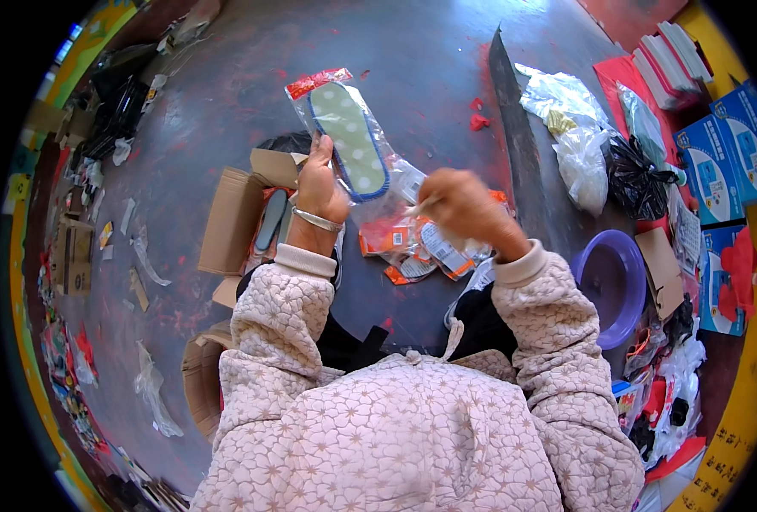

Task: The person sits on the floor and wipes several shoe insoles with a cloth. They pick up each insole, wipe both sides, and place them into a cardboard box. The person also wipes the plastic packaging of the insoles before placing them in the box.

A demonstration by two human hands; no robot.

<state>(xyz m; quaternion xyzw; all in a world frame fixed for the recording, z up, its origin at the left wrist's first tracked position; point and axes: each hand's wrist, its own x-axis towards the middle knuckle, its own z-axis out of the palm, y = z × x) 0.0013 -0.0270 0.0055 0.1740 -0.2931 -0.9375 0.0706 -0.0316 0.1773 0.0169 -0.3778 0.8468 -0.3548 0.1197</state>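
My left hand (320, 189), with a pale bracelet at its wrist, holds up a clear plastic bag with a red printed top. Inside the bag lies a pale green insole (351, 141) with white dots and a blue stitched edge. To the right of the bag's lower end, my right hand (464, 205) is closed and slightly blurred. A thin whitish bit sticks out at its fingertips, too small to name. Below the hands, several orange and white plastic packets (434, 249) lie in a heap on the floor.
An open cardboard box (229, 220) with grey insoles stands left of my knees, another carton (201, 367) nearer me. On the right are a dark upright strip (508, 128), plastic bags (579, 162), a purple basin (622, 290) and blue boxes (707, 162). Scraps litter the left floor.
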